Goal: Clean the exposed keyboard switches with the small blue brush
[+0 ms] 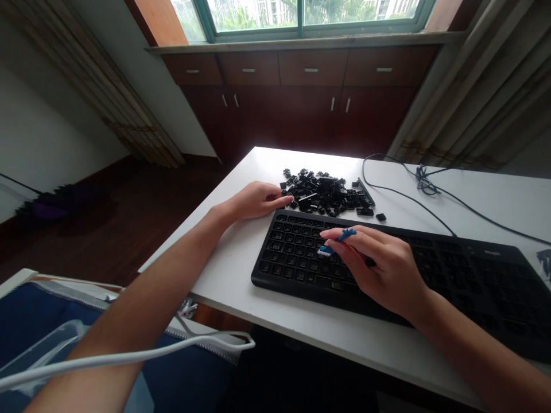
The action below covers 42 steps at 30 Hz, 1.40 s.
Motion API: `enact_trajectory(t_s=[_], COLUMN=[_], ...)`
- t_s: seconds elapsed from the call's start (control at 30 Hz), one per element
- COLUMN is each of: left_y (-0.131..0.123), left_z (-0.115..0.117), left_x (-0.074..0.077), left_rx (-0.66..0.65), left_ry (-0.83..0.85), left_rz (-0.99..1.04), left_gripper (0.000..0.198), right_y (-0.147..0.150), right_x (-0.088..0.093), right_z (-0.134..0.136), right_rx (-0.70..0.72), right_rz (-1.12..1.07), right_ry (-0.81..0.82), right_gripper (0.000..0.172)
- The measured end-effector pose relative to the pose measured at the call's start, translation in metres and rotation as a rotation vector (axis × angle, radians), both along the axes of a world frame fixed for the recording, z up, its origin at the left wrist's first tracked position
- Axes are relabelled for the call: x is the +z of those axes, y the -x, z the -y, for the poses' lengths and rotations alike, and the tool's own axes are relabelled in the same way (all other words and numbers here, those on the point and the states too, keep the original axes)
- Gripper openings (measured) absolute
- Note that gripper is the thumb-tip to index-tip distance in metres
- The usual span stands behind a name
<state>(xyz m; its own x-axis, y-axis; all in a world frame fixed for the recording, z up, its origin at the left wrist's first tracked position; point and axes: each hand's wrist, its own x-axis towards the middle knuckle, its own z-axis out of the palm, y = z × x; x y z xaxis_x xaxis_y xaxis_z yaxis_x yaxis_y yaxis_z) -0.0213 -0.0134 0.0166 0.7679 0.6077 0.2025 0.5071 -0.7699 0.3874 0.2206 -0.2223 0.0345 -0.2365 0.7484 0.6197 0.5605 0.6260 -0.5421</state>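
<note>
A black keyboard (451, 275) lies on the white table (241, 258); many of its keycaps are off. Behind it sits a pile of loose black keycaps (327, 195). My right hand (379, 267) rests over the keyboard's left half, fingers closed round a small blue tool (340, 238) whose tip points down at the keys. My left hand (258, 201) lies on the table at the keyboard's far left corner, fingers curled, fingertips at the near edge of the keycap pile. Whether it holds a keycap is hidden.
A black cable (430, 186) runs from the keyboard across the table's right side. One stray keycap (380, 217) lies beside the pile. A white cable (129, 357) crosses over a blue surface at lower left. Dark wooden cabinets (301, 97) stand under the window behind.
</note>
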Motion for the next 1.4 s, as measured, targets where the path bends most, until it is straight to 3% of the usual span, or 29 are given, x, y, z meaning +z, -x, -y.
enact_trajectory(t_s=[0.2, 0.47, 0.93, 1.17, 1.4], left_y=[-0.0006, -0.0028, -0.0027, -0.0028, -0.0026], left_z=[-0.001, -0.0014, -0.0014, 0.0, -0.0004], left_x=[-0.0006, 0.0016, 0.0021, 0.0028, 0.0025], left_rx=[-0.001, -0.005, -0.014, -0.017, -0.022], left_ry=[-0.009, -0.012, -0.016, -0.013, -0.022], left_rz=[0.001, -0.016, -0.012, -0.004, -0.013], left_gripper=[0.051, 0.05, 0.05, 0.051, 0.052], right_y=[-0.0008, -0.0021, -0.0021, -0.0023, -0.0016], right_x=[0.0033, 0.0007, 0.0012, 0.0017, 0.0013], right_z=[0.0003, -0.0015, -0.0018, -0.0013, -0.0001], right_rx=[-0.033, -0.055, -0.108, -0.08, -0.054], right_rz=[-0.017, -0.014, -0.013, -0.073, -0.068], right_ry=[0.025, 0.125, 0.089, 0.181, 0.166], right_gripper=[0.015, 0.017, 0.019, 0.023, 0.023])
